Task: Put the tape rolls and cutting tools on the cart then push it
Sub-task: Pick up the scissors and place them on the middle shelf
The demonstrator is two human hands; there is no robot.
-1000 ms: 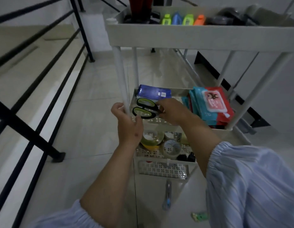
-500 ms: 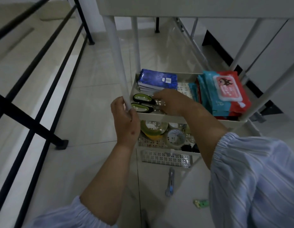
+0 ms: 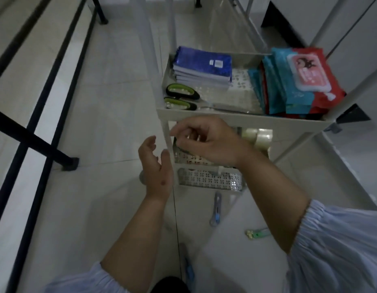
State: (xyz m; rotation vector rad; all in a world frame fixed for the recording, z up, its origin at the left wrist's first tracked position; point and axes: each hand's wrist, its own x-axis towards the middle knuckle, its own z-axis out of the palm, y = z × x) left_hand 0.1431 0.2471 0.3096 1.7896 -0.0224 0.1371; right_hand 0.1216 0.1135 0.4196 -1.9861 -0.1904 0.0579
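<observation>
Near to far. On the floor, nearest: one blue cutter (image 3: pixel 189 269), partly hidden, long axis roughly toward the cart. Next, one small green cutter (image 3: pixel 257 233) lying almost crosswise, and one blue-grey utility knife (image 3: pixel 216 209), long axis near-upright in frame, tip toward the cart (image 3: pixel 242 120). So three cutting tools on the floor, all nearer the camera than the fingers.

Two hands, both holding nothing. Left hand (image 3: pixel 157 166) beside the cart's front-left post, fingers loosely curved and apart, thumb near the post; contact unclear. Right hand (image 3: pixel 206 141) in front of the lower shelf, fingers loosely curled, thumb and forefinger close together; no object seen between them.

Right of the right-hand fingers, on the lower shelf: two clear tape rolls (image 3: pixel 258 135) visible, standing on edge; others may be hidden by the hand.

Beyond the fingers, middle shelf: one pair of scissors (image 3: pixel 183 98), green-black handles left, blades pointing right, long axis along the shelf's front edge. Behind it one blue notebook stack (image 3: pixel 202 65). Far right, wet-wipe packs (image 3: pixel 297 81), count unclear.
</observation>
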